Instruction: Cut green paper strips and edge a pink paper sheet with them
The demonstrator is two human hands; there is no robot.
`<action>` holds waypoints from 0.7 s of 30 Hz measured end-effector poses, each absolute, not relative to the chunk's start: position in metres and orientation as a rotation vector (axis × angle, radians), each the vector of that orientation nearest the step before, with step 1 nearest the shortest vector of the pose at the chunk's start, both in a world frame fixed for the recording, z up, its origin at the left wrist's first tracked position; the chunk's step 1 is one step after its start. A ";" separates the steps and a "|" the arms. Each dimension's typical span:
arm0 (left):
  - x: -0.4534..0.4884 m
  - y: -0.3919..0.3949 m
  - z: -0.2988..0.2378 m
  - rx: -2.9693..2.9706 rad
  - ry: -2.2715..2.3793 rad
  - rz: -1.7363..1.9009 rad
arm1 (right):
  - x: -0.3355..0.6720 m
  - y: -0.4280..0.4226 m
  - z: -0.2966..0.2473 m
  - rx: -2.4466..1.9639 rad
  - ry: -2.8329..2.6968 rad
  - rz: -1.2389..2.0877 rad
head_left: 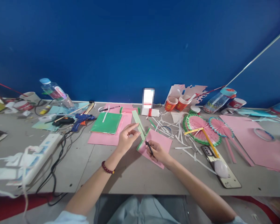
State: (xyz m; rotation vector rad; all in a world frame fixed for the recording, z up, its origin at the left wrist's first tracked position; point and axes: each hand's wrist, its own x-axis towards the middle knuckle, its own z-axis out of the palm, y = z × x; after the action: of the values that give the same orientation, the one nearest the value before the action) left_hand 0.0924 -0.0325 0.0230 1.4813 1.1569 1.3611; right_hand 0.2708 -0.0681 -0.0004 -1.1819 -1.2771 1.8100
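Between the thumb and fingers of my left hand is a narrow pale green paper strip, held up above the table at a slant. My right hand is closed round the dark handles of a pair of scissors. The blades point up and away along the strip's right side; whether they touch it I cannot tell. Under my right hand lies a square of pink paper with green along its left edge. To the left, a stack of green paper rests on larger pink sheets.
Paper scraps and watermelon-patterned paper fans lie to the right, near a phone. Red paper cups stand at the back. On the left are a blue glue gun, a power strip, dark cables and a bottle.
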 end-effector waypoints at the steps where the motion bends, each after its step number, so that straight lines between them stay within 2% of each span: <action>1: 0.093 -0.033 0.023 1.483 1.154 1.358 | 0.271 -0.068 0.000 -1.179 -1.274 1.811; 21: 0.094 -0.033 0.022 1.506 1.164 1.334 | 0.270 -0.068 0.002 -1.224 -1.307 1.765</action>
State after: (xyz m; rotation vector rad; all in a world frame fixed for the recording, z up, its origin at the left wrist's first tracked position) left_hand 0.0944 -0.0334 0.0220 1.5065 1.1645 1.3339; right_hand 0.2703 -0.0684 0.0017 -1.2244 -1.3072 1.7650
